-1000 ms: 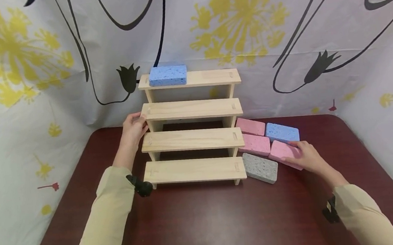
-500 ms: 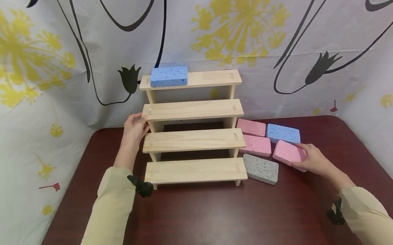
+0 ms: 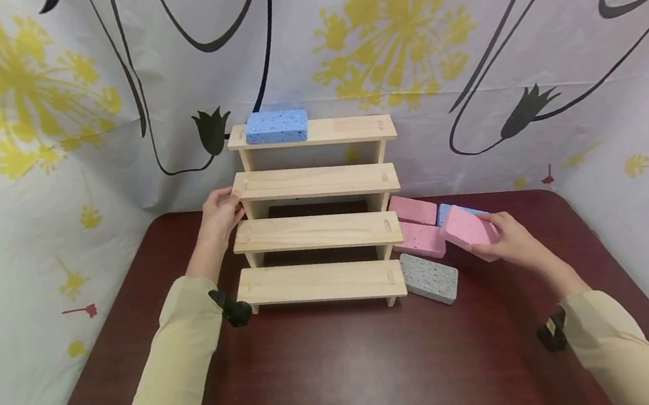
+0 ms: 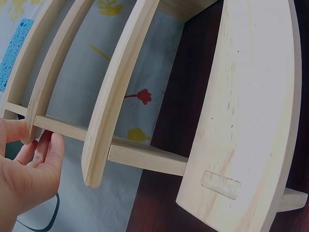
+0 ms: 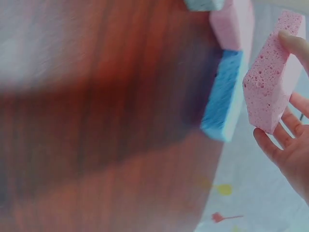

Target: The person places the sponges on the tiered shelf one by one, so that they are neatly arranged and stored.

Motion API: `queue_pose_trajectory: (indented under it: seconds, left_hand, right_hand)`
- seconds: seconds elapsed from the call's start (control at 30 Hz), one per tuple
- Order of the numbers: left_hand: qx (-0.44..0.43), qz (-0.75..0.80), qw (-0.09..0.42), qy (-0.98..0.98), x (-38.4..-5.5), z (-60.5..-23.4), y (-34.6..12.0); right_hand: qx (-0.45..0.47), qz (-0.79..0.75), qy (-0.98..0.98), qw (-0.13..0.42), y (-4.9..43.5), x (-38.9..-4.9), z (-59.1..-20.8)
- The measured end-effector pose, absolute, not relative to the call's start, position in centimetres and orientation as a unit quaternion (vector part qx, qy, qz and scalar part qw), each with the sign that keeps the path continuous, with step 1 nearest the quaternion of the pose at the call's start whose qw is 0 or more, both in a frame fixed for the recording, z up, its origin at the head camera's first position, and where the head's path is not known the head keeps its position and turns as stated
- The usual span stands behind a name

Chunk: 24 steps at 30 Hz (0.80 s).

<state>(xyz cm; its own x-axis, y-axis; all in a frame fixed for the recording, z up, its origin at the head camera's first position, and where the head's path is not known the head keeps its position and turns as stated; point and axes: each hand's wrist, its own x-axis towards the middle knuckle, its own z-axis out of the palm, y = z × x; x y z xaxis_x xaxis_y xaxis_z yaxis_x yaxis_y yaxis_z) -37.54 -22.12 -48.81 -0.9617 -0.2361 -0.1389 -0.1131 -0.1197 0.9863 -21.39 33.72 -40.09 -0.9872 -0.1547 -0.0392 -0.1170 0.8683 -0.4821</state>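
Observation:
A stepped wooden shelf (image 3: 315, 230) stands at the middle back, a blue sponge (image 3: 276, 127) lying on its top step. At its left end, my left hand (image 3: 222, 213) pinches the second board from the top. The left wrist view has that hand's thumb over the board and its fingers (image 4: 54, 150) below. My right hand (image 3: 509, 239) grips a pink sponge (image 3: 465, 227) by its edges, raised and tilted above the table. Partly behind it lies another blue sponge (image 3: 446, 213). Two more pink sponges (image 3: 420, 238) and a grey sponge (image 3: 429, 277) lie against the shelf's right side.
The dark red-brown table (image 3: 330, 373) stretches in front of the shelf. Patterned white cloth (image 3: 404, 55) hangs behind and along both sides, close to the shelf's back.
My right hand has lifted the pink sponge off the table, first shifting it slightly right, then up and back over the blue one. My left hand stays at the shelf.

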Motion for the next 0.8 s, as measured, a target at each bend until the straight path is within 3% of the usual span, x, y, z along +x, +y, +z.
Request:
queue_pose_trajectory:
  seconds: [0.3, 0.63, 0.8]
  left_hand:
    - [0.161, -0.705, -0.012, -0.690, -26.9, -35.3, -17.0]
    - [0.143, -0.715, -0.004, -0.684, -27.2, -36.3, -17.6]
    - [0.153, -0.704, -0.010, -0.694, -26.4, -35.0, -17.0]
  right_hand:
    - [-0.119, -0.270, 0.955, -0.016, 31.0, -22.7, -37.4]
    - [-0.120, -0.290, 0.949, -0.021, 28.1, -23.6, -34.8]
    - [-0.119, -0.302, 0.946, -0.029, 27.1, -24.2, -34.0]
